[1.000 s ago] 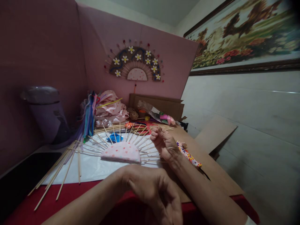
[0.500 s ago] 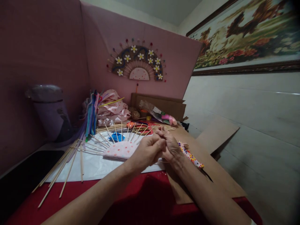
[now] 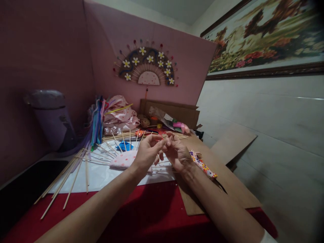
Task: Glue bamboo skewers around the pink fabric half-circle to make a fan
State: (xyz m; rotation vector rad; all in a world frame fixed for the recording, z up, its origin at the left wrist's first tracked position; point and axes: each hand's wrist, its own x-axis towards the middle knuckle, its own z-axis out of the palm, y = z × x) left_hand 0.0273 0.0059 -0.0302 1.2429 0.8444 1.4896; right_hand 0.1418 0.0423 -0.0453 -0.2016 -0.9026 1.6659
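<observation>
My left hand (image 3: pixel 148 152) and my right hand (image 3: pixel 178 155) meet in front of me, fingertips pinched together. A tiny reddish spot shows between the fingers, too small to name. Just behind and left of my left hand lies a pink spotted half-round pad (image 3: pixel 121 159) with thin wooden sticks (image 3: pixel 101 156) fanning out of it. My left hand hides part of its right side. The pad rests on a white sheet (image 3: pixel 101 180). To the right of my right wrist lies a floral-patterned strip (image 3: pixel 202 164).
Loose sticks (image 3: pixel 62 184) stick out over the red cloth (image 3: pixel 141 216) at left. Behind are pipe cleaners (image 3: pixel 97 118), pink fabric (image 3: pixel 120 114), a twine ball (image 3: pixel 143 120) and blue foil (image 3: pixel 124 146). Cardboard (image 3: pixel 222 185) lies right. A finished flowered fan (image 3: pixel 149 64) hangs on the pink panel.
My hands have opened from tightly clasped fists to a fingertip pinch, and my left hand has shifted slightly left. The whole view has also shifted a little.
</observation>
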